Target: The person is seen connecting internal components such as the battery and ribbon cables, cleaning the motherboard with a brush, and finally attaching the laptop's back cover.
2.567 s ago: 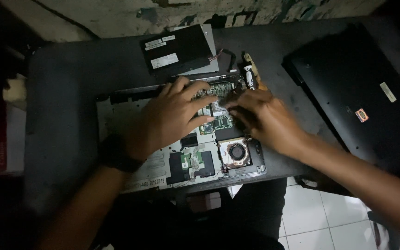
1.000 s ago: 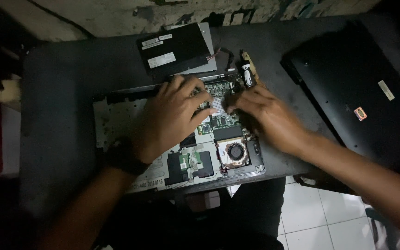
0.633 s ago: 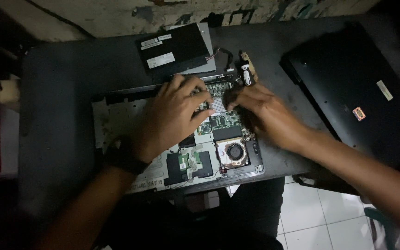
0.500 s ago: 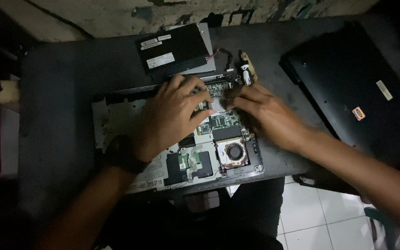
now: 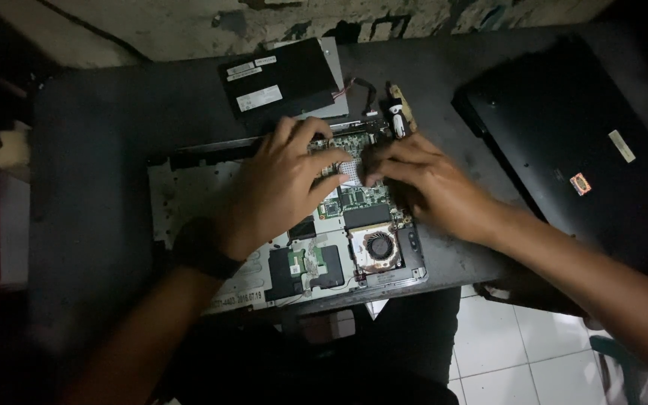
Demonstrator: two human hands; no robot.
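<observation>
Risk first: we judge our fingertips could slip on the bare motherboard [image 5: 354, 199] and bend a small part or snag the thin cable [image 5: 354, 84] near the top edge, since both hands crowd one dim spot. The opened laptop chassis [image 5: 189, 195] lies flat mid-desk [image 5: 84, 150], cooling fan [image 5: 378, 246] exposed at its lower right. Our left hand [image 5: 279, 187] is spread, palm down, fingers pressing the board, grasping nothing. Our right hand [image 5: 429, 184] has fingers curled, tips on the board just beside the left; we cannot tell if it pinches anything. A black battery pack [image 5: 279, 79] sits above, a closed black laptop [image 5: 579, 142] at right.
</observation>
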